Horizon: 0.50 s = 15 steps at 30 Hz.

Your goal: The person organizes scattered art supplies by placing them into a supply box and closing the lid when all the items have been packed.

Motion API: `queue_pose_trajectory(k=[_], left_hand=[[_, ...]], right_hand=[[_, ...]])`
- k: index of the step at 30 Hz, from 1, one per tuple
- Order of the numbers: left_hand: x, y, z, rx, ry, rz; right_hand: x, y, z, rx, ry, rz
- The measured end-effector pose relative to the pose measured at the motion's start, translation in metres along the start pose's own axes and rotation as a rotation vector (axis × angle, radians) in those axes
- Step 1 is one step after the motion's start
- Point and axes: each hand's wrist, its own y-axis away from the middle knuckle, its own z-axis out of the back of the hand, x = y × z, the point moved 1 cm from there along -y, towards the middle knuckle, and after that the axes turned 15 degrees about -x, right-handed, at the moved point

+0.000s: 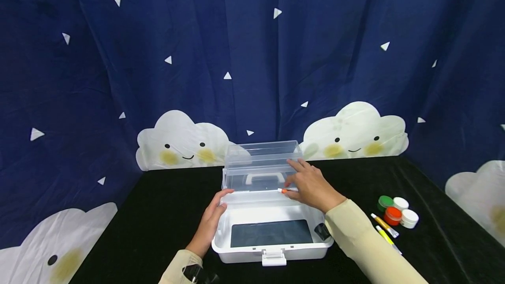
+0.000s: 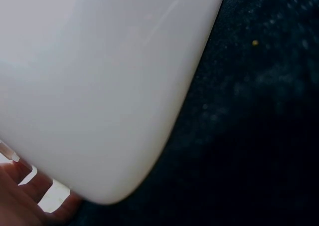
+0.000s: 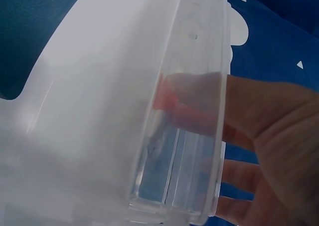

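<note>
A white plastic storage box (image 1: 272,255) stands on the black cloth with its clear lid (image 1: 262,154) tipped back. Inside it lies a dark rectangular panel (image 1: 271,233). My left hand (image 1: 209,222) grips the box's back left corner, thumb at the rim; in the left wrist view its fingers (image 2: 62,211) wrap past the white wall. At the back edge, close to the lid's hinge, my right hand (image 1: 313,187) pinches a small orange paint tube (image 1: 283,191) with a white end. Through clear plastic, the right wrist view shows the tube (image 3: 164,96) blurred at the fingertips.
To the right are several paint jars: a green one (image 1: 385,202), a red one (image 1: 392,216) and white ones (image 1: 409,218). Nearer lie an orange-yellow paint tube (image 1: 383,224) and a yellow paint tube (image 1: 387,238). A blue curtain (image 1: 252,56) hangs behind the table.
</note>
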Motion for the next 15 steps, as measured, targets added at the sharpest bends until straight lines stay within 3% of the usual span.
queue_pose_trajectory(k=[8,15], left_hand=[[0.001,0.0,-0.001,-0.006,-0.005,-0.001],[0.001,-0.001,0.001,-0.006,-0.015,-0.005]], right_hand=[[-0.002,0.001,0.002,0.029,-0.024,-0.022],[-0.008,0.005,0.014,0.004,-0.059,-0.021]])
